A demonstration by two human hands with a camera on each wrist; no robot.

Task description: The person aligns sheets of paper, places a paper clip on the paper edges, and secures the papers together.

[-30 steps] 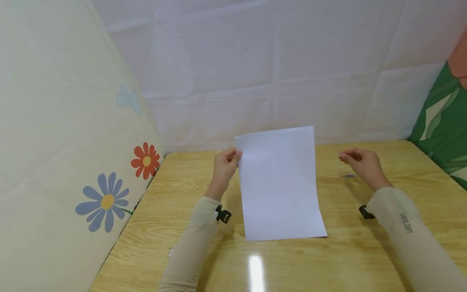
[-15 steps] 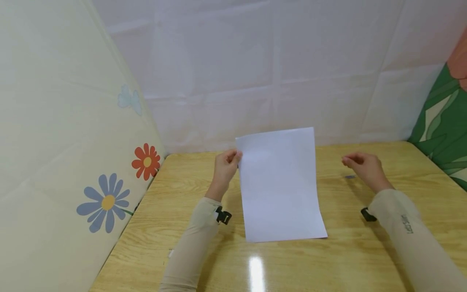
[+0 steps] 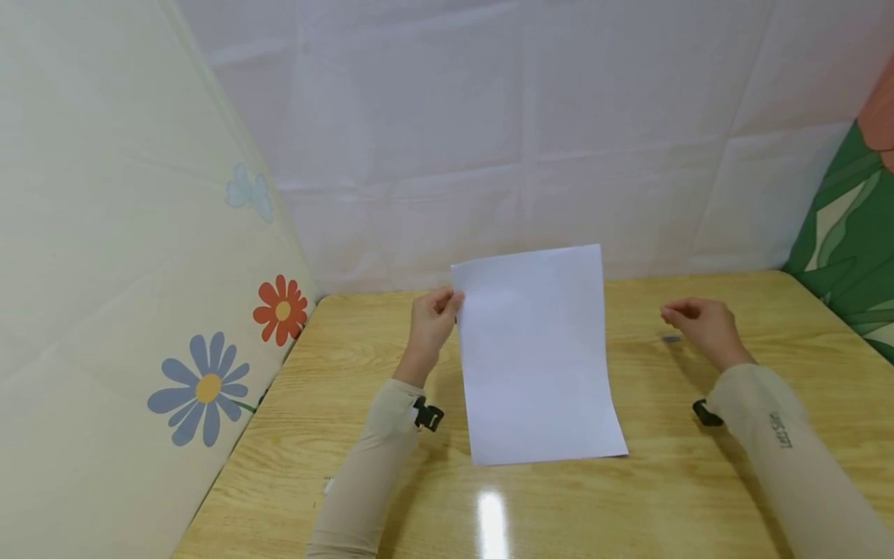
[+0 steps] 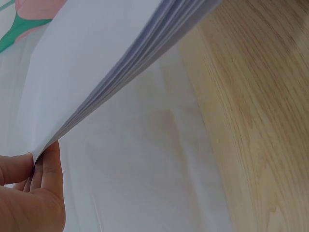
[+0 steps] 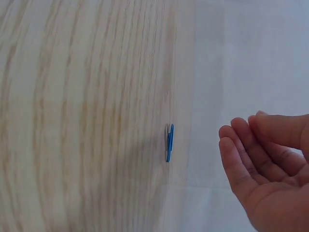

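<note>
My left hand (image 3: 431, 330) pinches the left edge of a stack of white paper (image 3: 538, 357), raised over the table. In the left wrist view the thumb and fingers of my left hand (image 4: 36, 191) grip the stack's edge, and several sheets (image 4: 91, 63) fan apart at the far end. To the right, my right hand (image 3: 705, 330) hovers apart from the paper. Nothing shows in my right hand (image 5: 270, 169), its fingers loosely curled and the thumb beside the index fingertip. Below it, a small blue clip (image 3: 671, 338) lies on the table, seen closer as a blue clip (image 5: 169, 143) in the right wrist view.
The wooden table (image 3: 300, 435) meets a pale cloth wall (image 3: 419, 140) at the back. A flowered panel (image 3: 105, 233) stands along the left side, a green leafy one (image 3: 852, 241) on the right. A small whitish bit (image 3: 328, 486) lies by the left sleeve.
My right hand has drifted slightly right and down in the head view, away from the paper. The left hand and the paper stack have hardly moved.
</note>
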